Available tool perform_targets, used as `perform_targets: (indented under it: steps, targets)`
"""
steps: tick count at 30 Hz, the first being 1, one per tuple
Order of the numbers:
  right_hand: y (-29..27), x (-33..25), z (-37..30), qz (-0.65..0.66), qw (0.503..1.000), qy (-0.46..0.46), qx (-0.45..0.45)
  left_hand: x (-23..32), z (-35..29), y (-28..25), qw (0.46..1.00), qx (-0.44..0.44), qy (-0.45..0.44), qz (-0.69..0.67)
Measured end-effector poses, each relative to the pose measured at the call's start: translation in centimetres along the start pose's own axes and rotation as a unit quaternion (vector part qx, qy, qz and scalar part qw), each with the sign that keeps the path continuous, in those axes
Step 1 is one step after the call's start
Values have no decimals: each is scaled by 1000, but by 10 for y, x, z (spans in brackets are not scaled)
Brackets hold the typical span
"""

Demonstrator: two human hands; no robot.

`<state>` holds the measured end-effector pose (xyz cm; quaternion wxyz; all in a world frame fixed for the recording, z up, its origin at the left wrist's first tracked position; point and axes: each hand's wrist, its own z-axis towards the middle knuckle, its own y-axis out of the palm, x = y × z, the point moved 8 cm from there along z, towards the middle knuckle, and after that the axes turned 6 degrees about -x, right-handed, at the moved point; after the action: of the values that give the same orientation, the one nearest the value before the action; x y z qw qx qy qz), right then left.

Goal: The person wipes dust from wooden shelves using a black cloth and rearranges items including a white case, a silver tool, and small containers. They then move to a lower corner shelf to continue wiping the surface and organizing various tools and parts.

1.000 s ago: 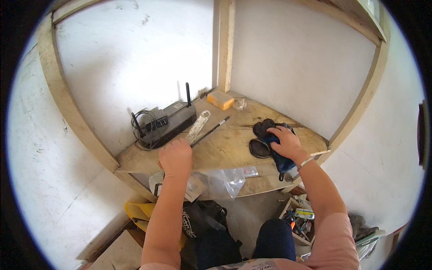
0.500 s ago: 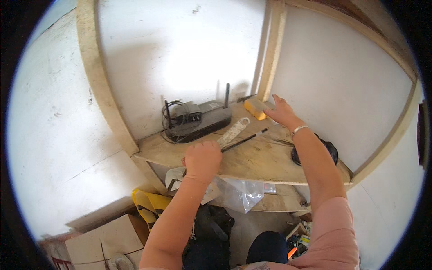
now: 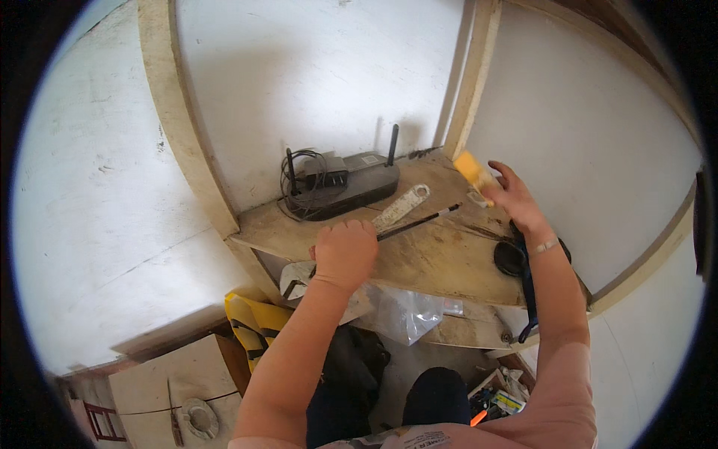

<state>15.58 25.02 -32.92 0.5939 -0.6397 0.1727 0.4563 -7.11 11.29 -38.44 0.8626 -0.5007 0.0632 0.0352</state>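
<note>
My left hand [image 3: 345,254] is closed round the middle of a large, worn adjustable wrench [image 3: 404,208]. The wrench's jaw end shows below the fist, at the shelf's front edge. A thin black rod [image 3: 422,223] with pale bands runs out of the same fist, beside the wrench handle. Over the right part of the shelf, my right hand [image 3: 516,198] grips a yellow block-like thing [image 3: 471,170], smeared by motion. A small whitish thing [image 3: 479,199] shows just under it; what it is I cannot tell.
On the dusty wooden shelf [image 3: 441,262] stands a black router [image 3: 351,191] with cables and an adapter. A black round thing [image 3: 510,258] with a strap lies under my right forearm. Below are a clear plastic bag [image 3: 407,314], a yellow-and-black item [image 3: 254,322] and a tool box [image 3: 497,396].
My right hand has taken hold of the yellow block and lifted it off the shelf's back corner. My left hand keeps its grip on the wrench. The whole view has shifted slightly.
</note>
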Motion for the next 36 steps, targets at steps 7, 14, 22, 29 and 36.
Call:
perform_targets:
  steps: [7, 14, 22, 29, 36]
  targets:
    - [38, 4, -89, -257, 964, -66, -16, 1, 5, 4, 1000, 20, -17, -12]
    - [18, 13, -108, -326, 942, -81, 7, -5, 4, -3, 999, 16, -45, 4]
    - [-48, 93, -110, -369, 925, 63, 61, -2, 4, -4, 997, -31, -65, 3]
    - [-53, 101, -33, -435, 889, 129, 65, -4, 3, 1, 996, -55, -72, 14]
    - [-23, 85, 34, -442, 879, 156, 84, -4, 0, -2, 997, -31, -70, 14]
